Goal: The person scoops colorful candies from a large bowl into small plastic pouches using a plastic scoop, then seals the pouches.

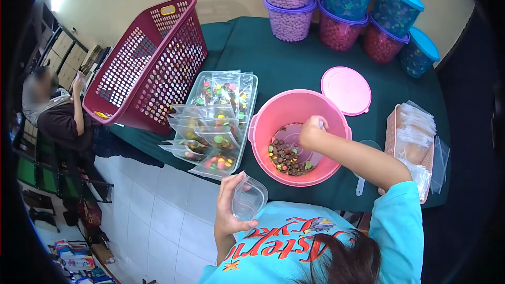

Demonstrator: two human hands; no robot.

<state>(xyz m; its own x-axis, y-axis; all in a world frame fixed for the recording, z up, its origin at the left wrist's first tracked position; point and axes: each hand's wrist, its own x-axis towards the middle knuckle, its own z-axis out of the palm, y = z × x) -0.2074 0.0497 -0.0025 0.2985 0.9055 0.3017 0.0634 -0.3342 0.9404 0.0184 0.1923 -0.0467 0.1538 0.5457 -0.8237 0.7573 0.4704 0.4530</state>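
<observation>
My left hand (229,205) holds a clear plastic bag (250,199) at the table's front edge, its mouth spread between thumb and fingers; no candy shows in it. Reaching into the pink tub (258,131), my right hand (314,130) has its fingers curled, with a pale bit of something at them that I cannot identify. Brown, green and yellow candies (288,156) lie on the tub's bottom, mostly to the left of that hand. Filled clear bags of coloured candies (218,137) are piled in a clear tray (254,94) left of the tub.
A tall maroon basket (168,68) stands behind the tray. Lidded candy tubs (344,10) are stacked at the back. A pink lid (346,90) lies behind the tub. Rightward are a white spoon (360,185) and a basket of clear bags (390,139). Another person (60,118) is far left.
</observation>
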